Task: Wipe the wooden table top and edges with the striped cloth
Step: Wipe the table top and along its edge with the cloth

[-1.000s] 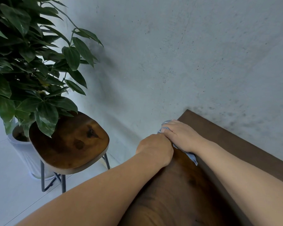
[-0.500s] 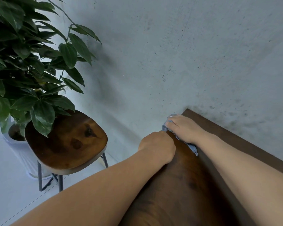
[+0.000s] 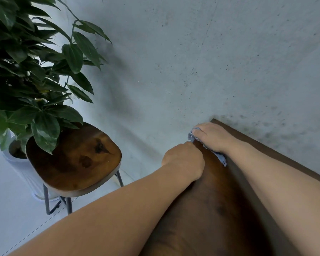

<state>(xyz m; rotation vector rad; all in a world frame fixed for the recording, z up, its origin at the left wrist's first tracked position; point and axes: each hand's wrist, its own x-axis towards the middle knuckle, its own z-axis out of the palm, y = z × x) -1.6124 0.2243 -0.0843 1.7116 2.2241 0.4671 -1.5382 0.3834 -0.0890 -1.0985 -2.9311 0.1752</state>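
Your right hand (image 3: 213,138) lies flat on the striped cloth (image 3: 219,157), fingers straight and pressing it onto the far corner of the wooden table (image 3: 218,206), right where the top meets the grey wall (image 3: 211,61). The cloth is mostly hidden under the palm; only a blue fringe shows past the fingertips and a tail trails back toward the wrist. Your left hand (image 3: 183,160) sits at the table's left edge with fingers curled under; it touches or nearly touches the cloth's near end, but you cannot tell from this view whether it pinches the fabric or just grips the edge. Risks, as judged from here: the cloth already overhangs the corner, so a push further outward could slide it off the edge and onto the floor, since flat fingers press it without holding it. Knuckles are close to the rough wall; a fast stroke into the corner could scrape them. With the cloth bunched small under the palm, bare skin may rub the wood instead of fabric, leaving smears. The stool (image 3: 73,159) and potted plant (image 3: 31,74) stand well apart to the left, so an elbow strike looks unlikely unless you lean hard that way for the edge pass.
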